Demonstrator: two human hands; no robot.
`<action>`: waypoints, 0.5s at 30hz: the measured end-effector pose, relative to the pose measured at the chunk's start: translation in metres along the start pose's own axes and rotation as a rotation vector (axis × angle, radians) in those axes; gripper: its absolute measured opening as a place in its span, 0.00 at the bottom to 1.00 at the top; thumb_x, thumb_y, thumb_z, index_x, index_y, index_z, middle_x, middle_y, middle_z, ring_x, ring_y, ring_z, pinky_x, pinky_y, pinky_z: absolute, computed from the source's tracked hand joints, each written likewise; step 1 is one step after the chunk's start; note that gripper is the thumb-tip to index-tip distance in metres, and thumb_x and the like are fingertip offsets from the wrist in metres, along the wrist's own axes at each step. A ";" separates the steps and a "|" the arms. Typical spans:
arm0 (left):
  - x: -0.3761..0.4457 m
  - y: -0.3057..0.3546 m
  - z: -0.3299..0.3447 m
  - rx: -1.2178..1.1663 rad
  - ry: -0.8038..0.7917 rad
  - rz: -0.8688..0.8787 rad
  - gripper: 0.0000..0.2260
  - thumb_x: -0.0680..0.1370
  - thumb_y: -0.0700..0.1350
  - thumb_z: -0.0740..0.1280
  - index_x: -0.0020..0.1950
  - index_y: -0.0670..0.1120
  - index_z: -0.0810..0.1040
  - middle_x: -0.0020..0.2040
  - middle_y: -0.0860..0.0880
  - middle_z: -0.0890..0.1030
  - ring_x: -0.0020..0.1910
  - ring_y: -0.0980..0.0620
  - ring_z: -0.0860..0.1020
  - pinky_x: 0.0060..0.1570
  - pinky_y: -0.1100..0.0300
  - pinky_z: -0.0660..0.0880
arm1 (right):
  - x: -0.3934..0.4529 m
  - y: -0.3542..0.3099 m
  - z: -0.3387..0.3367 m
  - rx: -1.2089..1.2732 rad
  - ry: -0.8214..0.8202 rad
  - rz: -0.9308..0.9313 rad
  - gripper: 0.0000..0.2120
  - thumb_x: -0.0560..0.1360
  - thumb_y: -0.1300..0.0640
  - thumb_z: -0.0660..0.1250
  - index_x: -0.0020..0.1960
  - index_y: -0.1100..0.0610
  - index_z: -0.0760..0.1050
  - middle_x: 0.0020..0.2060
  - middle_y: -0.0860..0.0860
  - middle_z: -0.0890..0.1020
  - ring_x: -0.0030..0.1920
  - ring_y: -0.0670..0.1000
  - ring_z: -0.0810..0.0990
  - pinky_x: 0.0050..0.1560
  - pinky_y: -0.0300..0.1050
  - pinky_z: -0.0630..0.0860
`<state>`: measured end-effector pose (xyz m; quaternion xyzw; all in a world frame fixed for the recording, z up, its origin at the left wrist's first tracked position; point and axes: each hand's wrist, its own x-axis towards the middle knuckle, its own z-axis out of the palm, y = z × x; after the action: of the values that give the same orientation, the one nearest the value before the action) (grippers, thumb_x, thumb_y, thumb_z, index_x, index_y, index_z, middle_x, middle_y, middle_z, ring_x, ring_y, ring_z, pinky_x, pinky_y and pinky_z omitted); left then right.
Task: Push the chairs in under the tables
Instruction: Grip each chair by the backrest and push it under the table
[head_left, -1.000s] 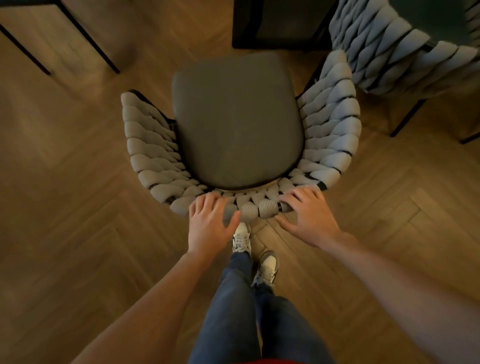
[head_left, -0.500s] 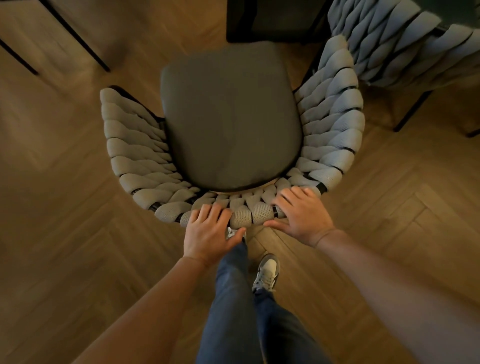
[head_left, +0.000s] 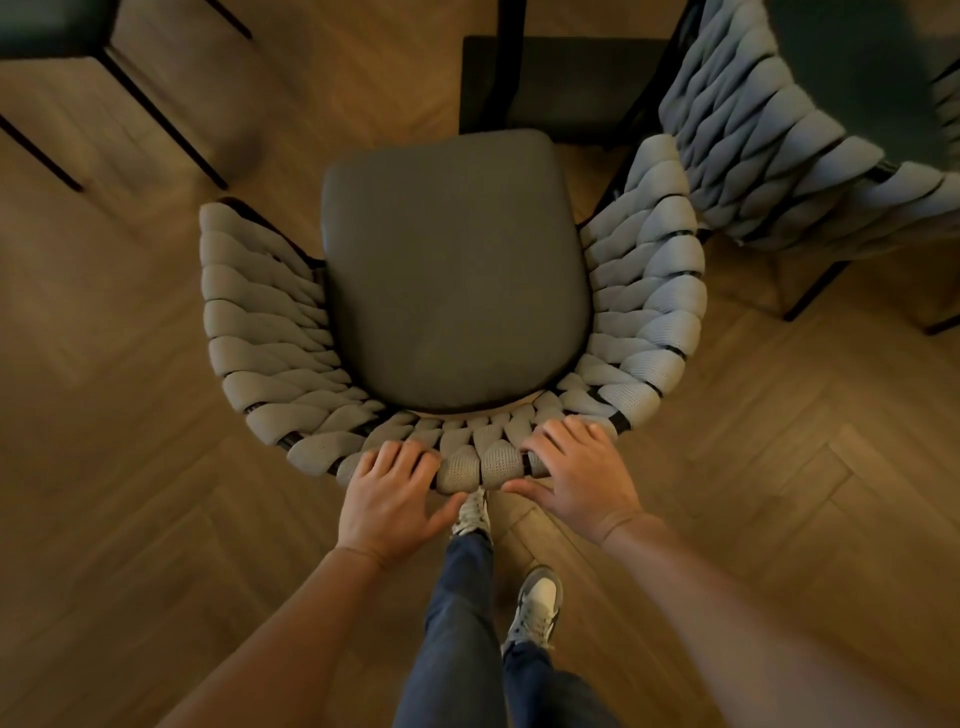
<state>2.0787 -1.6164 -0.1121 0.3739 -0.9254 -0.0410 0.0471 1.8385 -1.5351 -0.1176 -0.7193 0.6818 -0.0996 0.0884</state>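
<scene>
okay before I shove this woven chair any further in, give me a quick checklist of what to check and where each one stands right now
1. Left hand on the woven backrest: ok, fingers over the top rim.
2. Right hand on the backrest: ok.
3. Second woven chair at right: not ok, very close to this chair's armrest.
4. Table base ahead of the seat cushion: cannot tell the clearance.
5. Front shoe near the chair's back: cannot tell the clearance.

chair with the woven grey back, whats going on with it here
A person stands behind the grey woven-back chair with the dark cushioned seat. The left hand and the right hand both rest on top of its backrest, fingers curled over the rim. The seat faces a dark table base ahead and is not tucked under anything yet. A second woven grey chair stands close by on the right, on the wooden herringbone floor.
</scene>
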 end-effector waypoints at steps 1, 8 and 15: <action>0.007 -0.008 0.000 0.000 -0.004 0.013 0.25 0.76 0.64 0.60 0.50 0.44 0.82 0.48 0.45 0.80 0.45 0.44 0.77 0.43 0.51 0.74 | 0.007 -0.001 0.001 0.010 0.008 0.016 0.28 0.77 0.31 0.54 0.54 0.53 0.79 0.48 0.49 0.78 0.49 0.51 0.76 0.49 0.47 0.72; 0.067 -0.041 -0.002 0.017 -0.067 0.039 0.25 0.77 0.64 0.57 0.53 0.44 0.80 0.50 0.46 0.80 0.48 0.45 0.76 0.46 0.50 0.73 | 0.058 0.014 -0.004 0.043 -0.002 0.103 0.29 0.77 0.30 0.54 0.55 0.53 0.79 0.48 0.48 0.78 0.50 0.51 0.76 0.51 0.48 0.71; 0.123 -0.062 -0.002 0.033 -0.083 0.058 0.23 0.77 0.63 0.58 0.53 0.45 0.80 0.51 0.46 0.79 0.50 0.45 0.75 0.49 0.51 0.71 | 0.107 0.038 -0.012 0.055 0.009 0.136 0.27 0.76 0.30 0.57 0.54 0.52 0.78 0.48 0.48 0.77 0.50 0.51 0.75 0.50 0.48 0.69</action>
<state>2.0335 -1.7467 -0.1105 0.3455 -0.9376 -0.0398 0.0038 1.8037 -1.6437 -0.1137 -0.6682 0.7265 -0.1151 0.1118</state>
